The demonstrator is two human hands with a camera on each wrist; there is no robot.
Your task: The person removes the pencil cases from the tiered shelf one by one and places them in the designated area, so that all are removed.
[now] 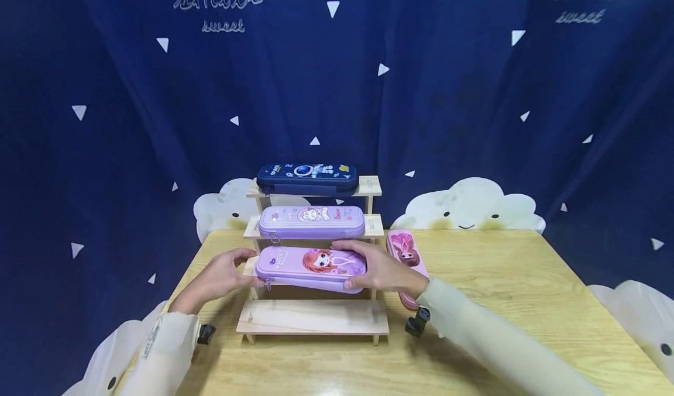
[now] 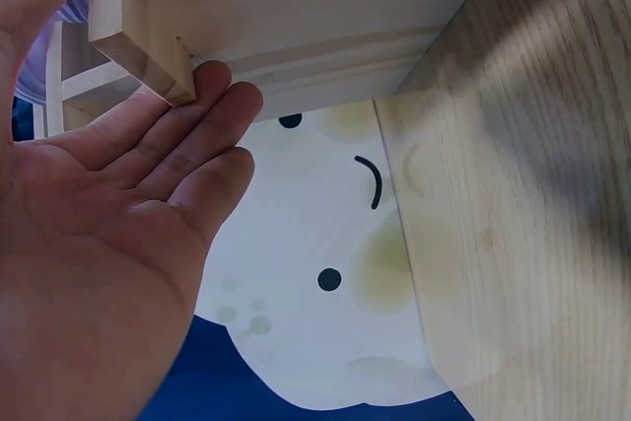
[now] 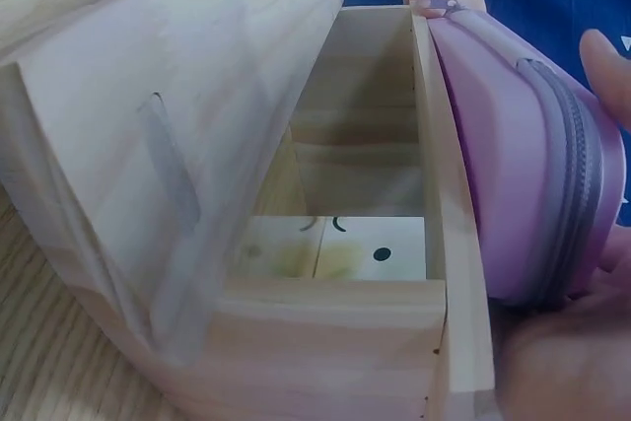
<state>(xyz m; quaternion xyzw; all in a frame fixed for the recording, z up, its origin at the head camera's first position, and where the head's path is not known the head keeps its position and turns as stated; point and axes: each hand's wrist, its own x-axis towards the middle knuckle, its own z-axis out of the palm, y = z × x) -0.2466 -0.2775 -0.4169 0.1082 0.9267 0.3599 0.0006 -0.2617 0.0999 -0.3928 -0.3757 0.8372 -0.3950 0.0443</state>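
A purple pencil case [image 1: 310, 267] with a red-haired girl on its lid lies across the second-lowest step of a wooden stepped rack [image 1: 310, 317]. My right hand [image 1: 381, 268] grips its right end, thumb on the near side and fingers over the far side. At the other end is my left hand [image 1: 223, 276], its thumb at the case's zipper corner. The left wrist view shows that hand's fingers [image 2: 202, 140] stretched out against the rack's end. In the right wrist view the case [image 3: 523, 165] lies along the step's edge.
Higher steps carry a lilac pencil case [image 1: 312, 222] and a navy astronaut pencil case [image 1: 308, 178]. A pink pencil case [image 1: 416, 267] lies on the wooden table [image 1: 500, 291] right of the rack, partly behind the right forearm. A dark blue curtain [image 1: 447, 103] hangs behind.
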